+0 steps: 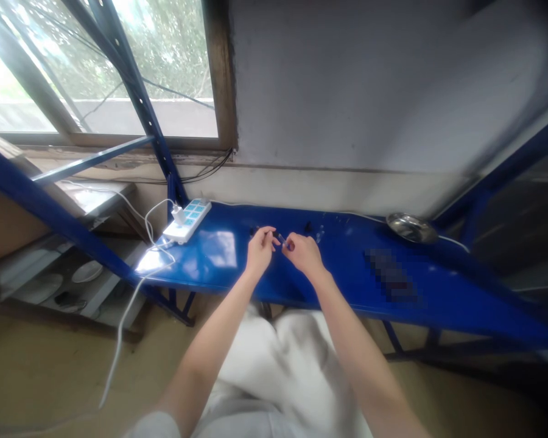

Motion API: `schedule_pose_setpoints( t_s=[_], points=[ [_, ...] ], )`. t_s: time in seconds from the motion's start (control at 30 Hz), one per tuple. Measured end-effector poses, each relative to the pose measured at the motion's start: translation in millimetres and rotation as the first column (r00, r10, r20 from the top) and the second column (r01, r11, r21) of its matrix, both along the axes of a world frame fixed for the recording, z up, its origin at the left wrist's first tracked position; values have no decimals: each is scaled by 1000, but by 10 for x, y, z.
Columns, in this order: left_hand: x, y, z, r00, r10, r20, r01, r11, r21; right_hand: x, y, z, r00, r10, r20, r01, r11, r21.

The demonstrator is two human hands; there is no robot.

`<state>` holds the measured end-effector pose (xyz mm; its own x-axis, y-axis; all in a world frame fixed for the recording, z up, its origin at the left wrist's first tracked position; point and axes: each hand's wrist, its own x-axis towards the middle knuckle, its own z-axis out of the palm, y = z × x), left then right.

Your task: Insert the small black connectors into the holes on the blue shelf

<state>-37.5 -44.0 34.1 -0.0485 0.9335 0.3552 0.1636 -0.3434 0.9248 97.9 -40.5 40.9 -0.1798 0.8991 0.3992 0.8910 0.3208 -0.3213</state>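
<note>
One small piece [281, 239] pinched, right hand [305, 252]; left hand [260, 248] half-curled, hold unclear; tabletop [342, 267] edge near, room rightward.

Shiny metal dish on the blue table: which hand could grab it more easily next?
Probably the right hand: it's nearer the shiny metal dish. The left hand is farther away, on the right hand's other side.

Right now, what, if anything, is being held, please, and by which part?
The right hand pinches a small pale piece, too small to identify, by one end; whether the left hand grips anything is unclear.
</note>
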Motion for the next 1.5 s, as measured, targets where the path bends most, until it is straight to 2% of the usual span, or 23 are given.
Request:
schedule_pose_setpoints(
  t_s=[0.2,0.33,0.6,0.73,0.93,1.13,1.33,1.5],
  points=[
    [-17,14,-7,954,31,-298,38,974,222,18,23,20,992,0,128,-4,999,37],
    [-14,35,30,937,33,-347,70,957,280,-7,35,41,993,-15,117,11,999,37],
    [-7,39,161,944,7,-329,88,959,270,-61,-20,135,999,-32,25,32,999,22],
    [35,50,166,956,8,-292,66,968,244,-51,-6,143,999,-38,-17,39,999,29],
    [50,98,102,957,-164,-239,197,973,122,-6,31,99,995,-45,-87,48,999,26],
    [41,131,107,968,-24,-249,66,985,160,-1,15,74,991,-60,-120,60,998,4],
    [31,165,106,968,-83,-235,108,990,94,-13,23,34,989,-64,-132,67,998,14],
    [27,182,23,976,-79,-204,93,994,57,-37,60,-28,985,-57,-161,53,998,-30]
  ],
)
